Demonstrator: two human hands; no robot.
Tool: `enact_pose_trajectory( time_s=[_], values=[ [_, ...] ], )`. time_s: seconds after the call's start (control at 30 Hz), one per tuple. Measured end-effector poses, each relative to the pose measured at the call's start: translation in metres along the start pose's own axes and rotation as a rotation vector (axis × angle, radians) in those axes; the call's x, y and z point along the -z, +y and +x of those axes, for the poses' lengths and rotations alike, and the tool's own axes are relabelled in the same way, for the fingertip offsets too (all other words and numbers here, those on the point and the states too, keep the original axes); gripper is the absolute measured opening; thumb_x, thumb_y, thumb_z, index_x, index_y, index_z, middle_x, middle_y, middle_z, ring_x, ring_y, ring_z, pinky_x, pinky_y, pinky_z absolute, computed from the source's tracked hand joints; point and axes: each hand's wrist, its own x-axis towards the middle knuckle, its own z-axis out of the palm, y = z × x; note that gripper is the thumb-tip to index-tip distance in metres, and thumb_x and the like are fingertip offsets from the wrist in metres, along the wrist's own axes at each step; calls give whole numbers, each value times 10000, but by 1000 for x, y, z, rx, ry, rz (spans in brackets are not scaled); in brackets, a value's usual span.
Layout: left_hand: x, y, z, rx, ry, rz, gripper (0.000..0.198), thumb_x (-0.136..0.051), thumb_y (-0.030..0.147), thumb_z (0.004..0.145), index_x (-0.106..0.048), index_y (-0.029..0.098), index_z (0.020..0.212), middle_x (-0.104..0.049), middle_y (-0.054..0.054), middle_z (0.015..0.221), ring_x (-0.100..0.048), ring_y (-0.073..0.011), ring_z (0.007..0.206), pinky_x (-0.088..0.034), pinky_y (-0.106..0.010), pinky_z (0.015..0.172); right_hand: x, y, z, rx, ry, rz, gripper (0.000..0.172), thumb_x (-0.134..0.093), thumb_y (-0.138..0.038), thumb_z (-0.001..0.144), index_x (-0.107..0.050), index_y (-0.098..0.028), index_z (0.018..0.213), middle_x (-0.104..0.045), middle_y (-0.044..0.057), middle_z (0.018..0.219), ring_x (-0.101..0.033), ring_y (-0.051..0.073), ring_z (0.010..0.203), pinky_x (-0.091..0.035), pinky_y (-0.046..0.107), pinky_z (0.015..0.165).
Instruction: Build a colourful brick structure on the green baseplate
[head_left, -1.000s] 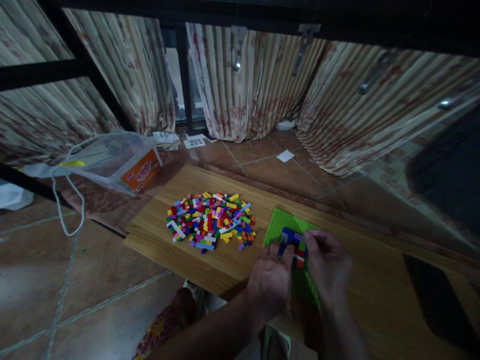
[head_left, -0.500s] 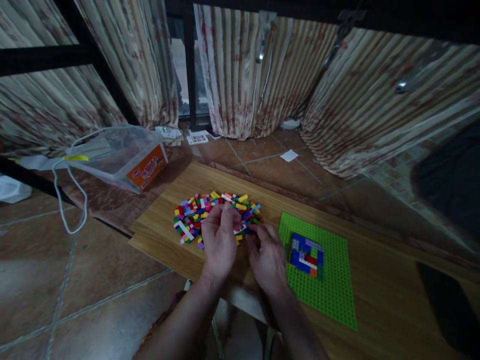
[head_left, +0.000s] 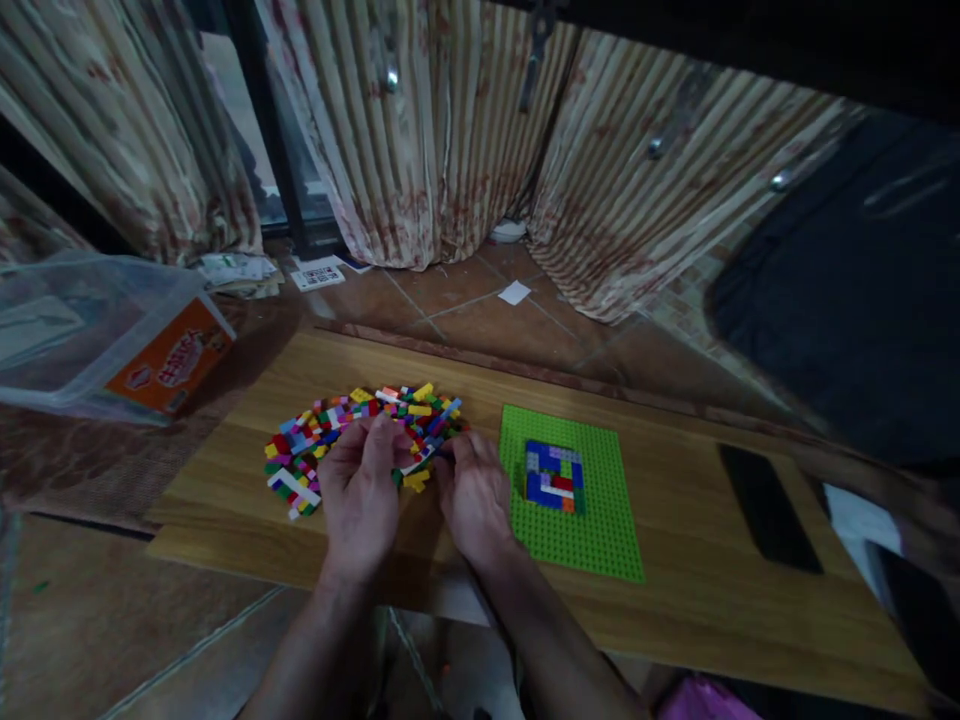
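A pile of small coloured bricks (head_left: 330,430) lies on a low wooden board (head_left: 675,560). My left hand (head_left: 364,495) rests over the near side of the pile with its fingers curled down into the bricks. My right hand (head_left: 476,495) is at the pile's right edge, fingers bent and touching bricks. What either hand holds is hidden. To the right lies a green baseplate (head_left: 592,540) carrying a small flat build of blue, grey, white and red bricks (head_left: 553,476). Neither hand touches it.
A clear plastic box with an orange label (head_left: 161,360) stands on the tiled floor at the left. A dark flat slab (head_left: 765,505) lies on the board's right part. Striped curtains (head_left: 465,130) hang behind, with papers (head_left: 315,275) on the floor below them.
Both hands left the build on the green baseplate and moved left to the brick pile, where they stay. The view has swung right, so the board sits further left.
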Motion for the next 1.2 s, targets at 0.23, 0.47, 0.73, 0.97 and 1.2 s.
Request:
enact_pose_trajectory(
  time_s=[0.23, 0.47, 0.73, 0.97, 1.2],
  values=[
    [-8, 2, -6, 3, -64, 107, 254, -560, 368, 841, -609, 166, 695, -625, 3, 664, -556, -106, 588, -444, -197, 552, 18, 9, -11, 1, 5, 198, 109, -532, -180, 878, -614, -222, 937, -665, 47, 926, -621, 203, 883, -471, 312, 782],
    [-27, -5, -16, 43, -222, 116, 191, -594, 335, 792, -623, 168, 704, -623, 1, 647, -536, -111, 572, -436, -205, 541, 59, 42, -17, -28, 116, 473, 106, -549, -182, 853, -642, -223, 822, -640, 4, 829, -609, 139, 765, -463, 240, 700],
    [-42, -23, -35, -59, -598, 509, 214, -525, 348, 854, -654, 178, 875, -669, -17, 766, -620, -157, 690, -477, -261, 649, 88, 110, -20, -214, 129, 396, 143, -539, -205, 818, -679, -209, 848, -690, 27, 897, -640, 163, 808, -484, 293, 754],
    [-52, -35, -44, -322, -714, 813, 238, -469, 239, 890, -628, 189, 1059, -672, -63, 1037, -659, -181, 850, -517, -300, 745, 86, 127, -22, -160, 49, 365, 144, -556, -170, 803, -688, -221, 830, -698, 4, 874, -640, 152, 828, -477, 303, 800],
    [-57, -38, -47, -441, -746, 940, 225, -493, 217, 895, -603, 192, 1091, -651, -65, 1105, -630, -201, 1004, -513, -313, 861, 81, 133, -22, -133, 29, 389, 146, -583, -147, 802, -692, -231, 850, -699, 2, 870, -641, 151, 802, -485, 301, 781]
  ],
)
